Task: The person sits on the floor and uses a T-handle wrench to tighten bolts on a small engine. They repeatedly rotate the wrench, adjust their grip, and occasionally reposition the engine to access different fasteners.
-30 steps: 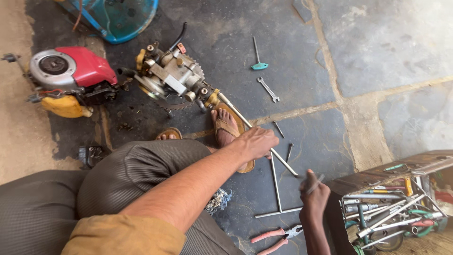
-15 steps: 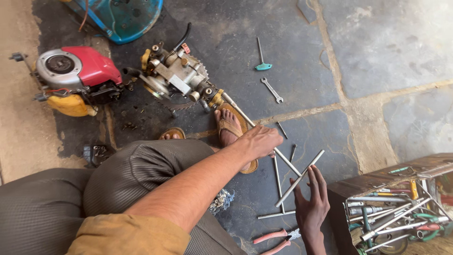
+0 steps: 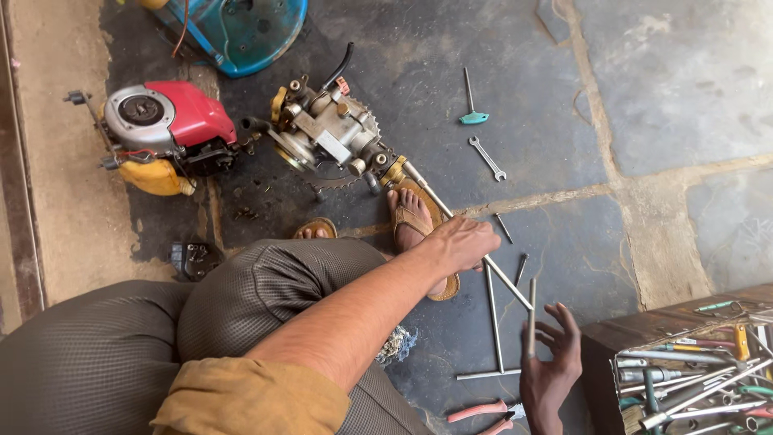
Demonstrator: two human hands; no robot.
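A red-topped small engine point(image 3: 165, 129) lies far left on the stone floor point(image 3: 668, 89), beside a grey carburettor-like assembly point(image 3: 330, 133) with a toothed sprocket. The left hand point(image 3: 463, 242) is closed around a long metal rod point(image 3: 495, 270) running from that assembly past a sandalled foot point(image 3: 419, 221). The right hand point(image 3: 551, 362), fingers spread, pinches a short steel rod point(image 3: 531, 318) upright; so loose a grip could let it slip and roll among the loose rods point(image 3: 493, 318) below. At right, an open toolbox point(image 3: 620, 334) is crammed with spanners and screwdrivers, though individual tools are hard to tell apart.
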